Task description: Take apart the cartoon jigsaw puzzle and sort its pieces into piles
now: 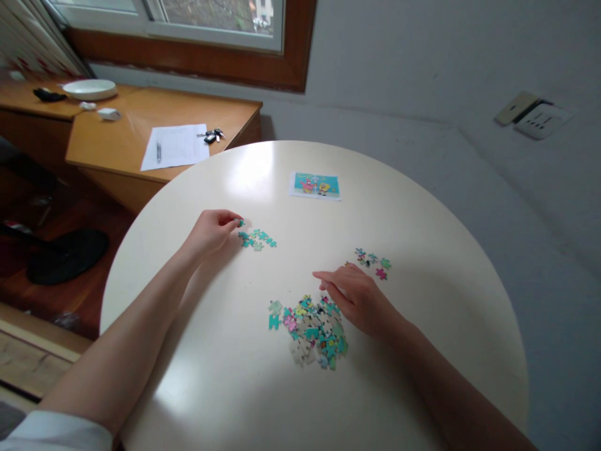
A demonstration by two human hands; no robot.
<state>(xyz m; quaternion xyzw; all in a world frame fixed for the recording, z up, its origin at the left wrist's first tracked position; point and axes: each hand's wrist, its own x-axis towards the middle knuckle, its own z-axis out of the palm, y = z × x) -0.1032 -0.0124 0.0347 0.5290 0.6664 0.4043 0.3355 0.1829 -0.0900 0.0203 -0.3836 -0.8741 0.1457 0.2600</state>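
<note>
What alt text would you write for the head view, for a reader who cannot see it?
At a round cream table, a person's left hand pinches a teal puzzle piece beside a small teal cluster, while the open right hand touches a loose pile of pieces. A cartoon picture card lies farther back.

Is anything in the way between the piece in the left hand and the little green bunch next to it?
Nothing visible. The left hand pinches a teal piece just beside the teal bunch, with only bare table between them.
</note>
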